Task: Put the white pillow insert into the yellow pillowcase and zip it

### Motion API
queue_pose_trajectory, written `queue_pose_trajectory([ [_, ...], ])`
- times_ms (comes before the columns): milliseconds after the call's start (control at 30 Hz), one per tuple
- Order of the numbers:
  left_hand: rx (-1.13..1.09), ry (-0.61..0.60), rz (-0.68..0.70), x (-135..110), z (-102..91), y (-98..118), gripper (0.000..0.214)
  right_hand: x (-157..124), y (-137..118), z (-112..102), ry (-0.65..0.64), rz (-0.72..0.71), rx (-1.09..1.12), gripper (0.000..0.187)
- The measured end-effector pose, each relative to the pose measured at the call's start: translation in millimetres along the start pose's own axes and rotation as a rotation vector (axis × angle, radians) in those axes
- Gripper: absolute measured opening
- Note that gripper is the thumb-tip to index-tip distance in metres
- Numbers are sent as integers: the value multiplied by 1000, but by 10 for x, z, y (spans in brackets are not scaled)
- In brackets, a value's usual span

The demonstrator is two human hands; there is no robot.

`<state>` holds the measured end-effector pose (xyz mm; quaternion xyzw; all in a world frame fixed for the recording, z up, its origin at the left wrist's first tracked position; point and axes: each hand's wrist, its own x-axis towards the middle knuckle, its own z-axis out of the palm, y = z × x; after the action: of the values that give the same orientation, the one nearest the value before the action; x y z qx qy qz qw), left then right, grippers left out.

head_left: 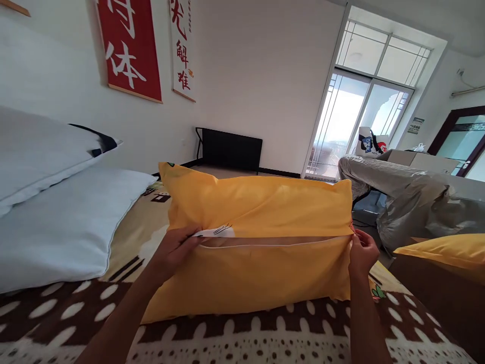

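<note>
A yellow pillow [261, 278] lies in front of me on the patterned bedspread [212, 344]. Its cover has a long slit with a white edge, gaping along the middle, and a brownish inner layer shows through. At the slit's left end my left hand [178, 247] pinches the cover's fabric, beside a white printed patch with black lines. My right hand [361, 247] grips the cover at the slit's right end, thumb and fingers pressed together. Whether a zipper pull sits in those fingers is too small to tell.
Two white pillows [71, 227] are stacked at the left. Another yellow pillow [450, 253] rests on a brown surface at the right. Beyond it stands plastic-wrapped furniture [409, 192] with a white bag on top. A black panel [231, 149] leans near the far wall.
</note>
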<state>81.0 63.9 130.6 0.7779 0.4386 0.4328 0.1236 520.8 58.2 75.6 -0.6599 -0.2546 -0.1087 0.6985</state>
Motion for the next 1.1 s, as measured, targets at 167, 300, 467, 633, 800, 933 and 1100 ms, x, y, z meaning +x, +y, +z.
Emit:
queue_pose_trajectory([
  [167,-20,-130,54,-30,-96,-95,26,-685,-695,-150,-117,-420,144,20],
  [300,-27,-210,94,-99,-144,-22,25,-1606,-1444,-300,-783,-933,305,17],
  [467,-115,-239,106,-186,-191,81,31,-2281,-1970,-108,-1022,-1151,209,13],
  [633,-189,-215,88,-199,-181,93,34,-2511,-1862,97,-797,-922,212,13],
  [800,-130,-226,67,-184,-184,89,32,-2520,-1672,100,-943,-895,170,12],
  [933,-81,-222,46,-179,-202,72,32,-2278,-1710,22,-1127,-877,-9,13],
  [1100,-84,-154,3,-166,-182,68,33,-1693,-1613,-56,-1325,-668,-187,29],
])
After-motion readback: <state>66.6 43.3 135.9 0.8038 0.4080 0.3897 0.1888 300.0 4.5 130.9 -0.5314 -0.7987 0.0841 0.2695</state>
